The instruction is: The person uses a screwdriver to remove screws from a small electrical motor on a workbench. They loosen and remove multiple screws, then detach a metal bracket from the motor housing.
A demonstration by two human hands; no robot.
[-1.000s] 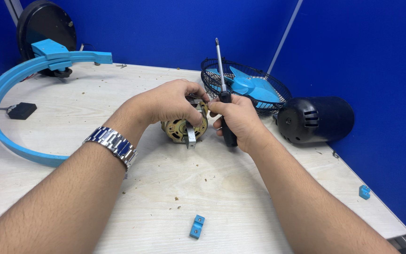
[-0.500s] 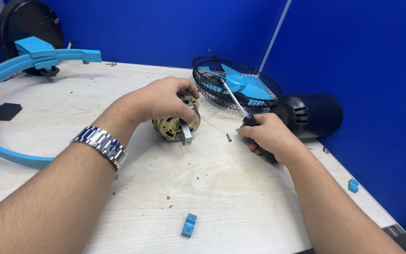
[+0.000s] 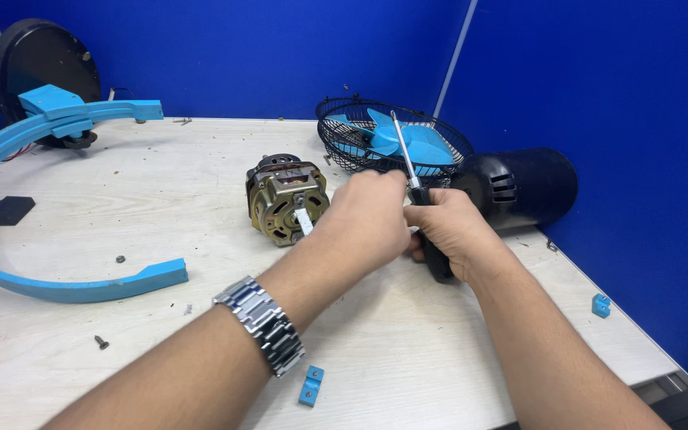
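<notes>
My right hand (image 3: pixel 451 231) grips a screwdriver (image 3: pixel 404 155) by its black handle, with the metal shaft pointing up and away. My left hand (image 3: pixel 364 219) has its fingers curled and pressed against the right hand at the base of the shaft; what the fingertips hold is hidden. A brass-coloured electric motor (image 3: pixel 284 199) stands free on the pale wooden table (image 3: pixel 408 350), just left of my left hand. A metal watch is on my left wrist.
A black wire fan guard with a blue blade (image 3: pixel 392 135) and a black motor housing (image 3: pixel 519 187) lie behind my hands. A blue curved frame (image 3: pixel 65 287), a black round base (image 3: pixel 41 60), small blue clips (image 3: pixel 310 386) (image 3: pixel 600 305) and loose screws (image 3: pixel 101 342) are also here. The table edge runs along the right.
My left hand has let go of the motor and moved right to meet the right hand at the screwdriver. The motor now stands uncovered.
</notes>
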